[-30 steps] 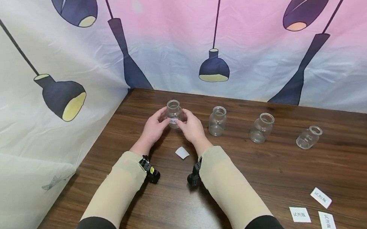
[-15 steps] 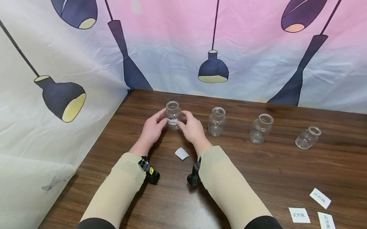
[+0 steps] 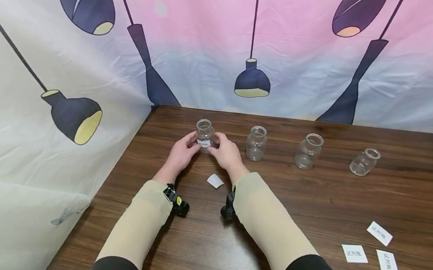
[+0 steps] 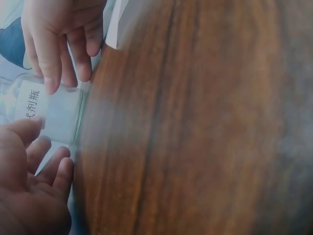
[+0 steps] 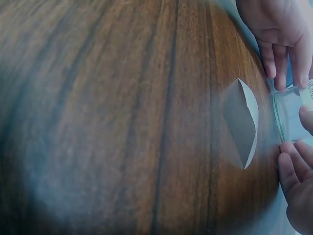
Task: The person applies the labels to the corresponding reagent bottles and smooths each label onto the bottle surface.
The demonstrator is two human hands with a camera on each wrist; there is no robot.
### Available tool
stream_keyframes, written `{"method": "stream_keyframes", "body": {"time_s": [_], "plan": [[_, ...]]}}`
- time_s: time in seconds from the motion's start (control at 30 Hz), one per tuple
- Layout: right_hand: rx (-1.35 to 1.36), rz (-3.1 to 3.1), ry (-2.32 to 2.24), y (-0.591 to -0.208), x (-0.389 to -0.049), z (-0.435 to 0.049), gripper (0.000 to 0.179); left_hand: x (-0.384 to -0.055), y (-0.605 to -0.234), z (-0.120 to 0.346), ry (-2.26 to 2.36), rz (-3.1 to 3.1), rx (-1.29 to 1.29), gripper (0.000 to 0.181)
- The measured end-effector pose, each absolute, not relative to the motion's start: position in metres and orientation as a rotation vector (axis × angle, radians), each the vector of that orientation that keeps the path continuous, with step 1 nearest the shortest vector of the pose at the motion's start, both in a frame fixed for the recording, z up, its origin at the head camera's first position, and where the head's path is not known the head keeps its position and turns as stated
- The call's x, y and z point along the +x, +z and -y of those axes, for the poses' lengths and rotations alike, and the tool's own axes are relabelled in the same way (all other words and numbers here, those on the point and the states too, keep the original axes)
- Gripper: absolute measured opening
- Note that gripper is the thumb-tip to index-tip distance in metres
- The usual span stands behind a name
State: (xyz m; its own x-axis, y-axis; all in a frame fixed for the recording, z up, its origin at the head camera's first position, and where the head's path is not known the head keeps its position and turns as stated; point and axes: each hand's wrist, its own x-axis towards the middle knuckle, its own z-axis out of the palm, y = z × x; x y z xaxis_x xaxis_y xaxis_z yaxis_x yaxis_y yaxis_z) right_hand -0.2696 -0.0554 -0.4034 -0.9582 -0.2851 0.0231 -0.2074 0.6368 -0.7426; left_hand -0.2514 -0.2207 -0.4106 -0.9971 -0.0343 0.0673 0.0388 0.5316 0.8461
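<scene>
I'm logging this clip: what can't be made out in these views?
- Labelled jar: left wrist view, its mouth cut off by the left edge.
- Label: left wrist view, one end of the writing covered by the left hand's thumb; right wrist view, cut off by the right edge.
- Right hand: head view, its lower fingers hidden by the hand itself.
- Loose paper: left wrist view, cut off by the top edge.

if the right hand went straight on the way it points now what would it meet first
Most likely the labelled glass bottle, right in front of the right hand, which appears to touch it; exact depth is hard to judge.
</scene>
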Motion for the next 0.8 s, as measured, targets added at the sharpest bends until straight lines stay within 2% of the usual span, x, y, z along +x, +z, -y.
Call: {"method": "stream_keyframes", "body": {"time_s": [0.8], "plan": [[-0.393,-2.804,-1.183,-0.4084,-0.2714,0.0575,0.048,-0.2525,-0.413,0.2205,-1.473,2.702,0.042,0.047]]}}
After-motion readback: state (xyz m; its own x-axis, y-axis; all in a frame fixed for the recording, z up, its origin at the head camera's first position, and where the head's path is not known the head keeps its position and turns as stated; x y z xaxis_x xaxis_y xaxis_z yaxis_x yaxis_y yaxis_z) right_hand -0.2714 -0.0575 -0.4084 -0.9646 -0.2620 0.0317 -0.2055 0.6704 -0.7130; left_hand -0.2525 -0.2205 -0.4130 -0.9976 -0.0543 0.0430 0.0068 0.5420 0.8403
